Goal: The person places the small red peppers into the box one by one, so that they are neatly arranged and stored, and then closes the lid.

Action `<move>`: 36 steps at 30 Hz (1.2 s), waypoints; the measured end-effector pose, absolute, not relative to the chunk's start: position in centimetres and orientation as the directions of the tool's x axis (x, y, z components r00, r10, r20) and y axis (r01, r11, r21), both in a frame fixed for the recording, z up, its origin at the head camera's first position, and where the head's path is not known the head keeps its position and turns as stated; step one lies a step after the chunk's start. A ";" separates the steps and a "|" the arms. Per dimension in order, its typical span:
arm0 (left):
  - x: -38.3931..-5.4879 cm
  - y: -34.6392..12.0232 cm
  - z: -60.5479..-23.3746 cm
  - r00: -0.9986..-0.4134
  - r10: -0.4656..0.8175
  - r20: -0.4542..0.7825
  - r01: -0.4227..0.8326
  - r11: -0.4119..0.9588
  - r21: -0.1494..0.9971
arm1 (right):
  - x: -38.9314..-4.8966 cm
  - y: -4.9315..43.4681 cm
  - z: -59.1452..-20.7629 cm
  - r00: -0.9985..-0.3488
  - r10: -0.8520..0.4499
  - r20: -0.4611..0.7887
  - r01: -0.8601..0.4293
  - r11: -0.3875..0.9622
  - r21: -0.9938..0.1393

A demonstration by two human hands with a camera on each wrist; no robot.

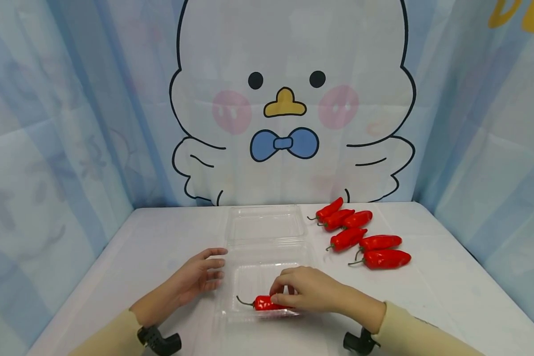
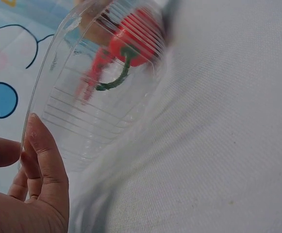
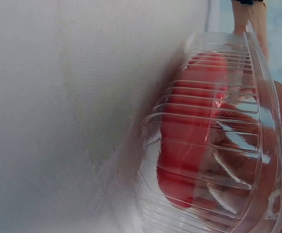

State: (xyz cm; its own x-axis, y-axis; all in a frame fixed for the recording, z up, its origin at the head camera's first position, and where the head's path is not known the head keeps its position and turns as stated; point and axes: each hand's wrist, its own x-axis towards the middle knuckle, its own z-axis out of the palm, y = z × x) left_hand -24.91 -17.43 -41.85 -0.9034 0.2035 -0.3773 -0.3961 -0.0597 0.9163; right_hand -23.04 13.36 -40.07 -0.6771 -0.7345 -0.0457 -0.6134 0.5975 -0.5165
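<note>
One red pepper (image 1: 263, 303) lies in the clear tray (image 1: 244, 278), along the wall nearest the person, and the right hand (image 1: 309, 289) is right on it. From where I stand, its long axis runs side to side, parallel to that near wall, with the curved stem (image 1: 245, 302) pointing left and the blunt end disappearing under the fingers. The right hand comes in from the right and above, fingers bent, thumb and forefinger closed in on the pepper's body; it looks like a pinch to me, though I can't tell how firm.

The left hand (image 1: 203, 274) is the farther one from that pepper, off past the stem at the tray's left edge. Its fingers are loosely spread with no pepper in them; whether they actually touch the rim I can't tell.

Beyond the tray its lid (image 1: 267, 225) lies folded back on the bench (image 1: 173, 235). Six loose peppers (image 1: 346, 240) sit to the right of it all, farther from the person than the right hand, which is clearly the nearer of the two. I'd judge any reach towards them turns on that far-right diagonal; the closest lies nearly crosswise, stem towards the tray.
</note>
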 end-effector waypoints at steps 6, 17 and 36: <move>-25.0 -17.4 -41.9 -0.902 0.201 -0.381 -0.400 -0.061 0.915 | -23.0 13.4 -40.0 -0.678 -0.734 -0.046 -0.615 0.600 -0.512; -25.1 -17.5 -42.0 -0.902 0.198 -0.383 -0.400 -0.054 0.915 | -23.0 13.5 -39.9 -0.679 -0.733 -0.046 -0.610 0.598 -0.520; -25.1 -17.4 -42.1 -0.900 0.195 -0.390 -0.408 -0.061 0.911 | -23.1 14.2 -39.6 -0.715 -0.699 -0.001 -0.616 0.630 -0.473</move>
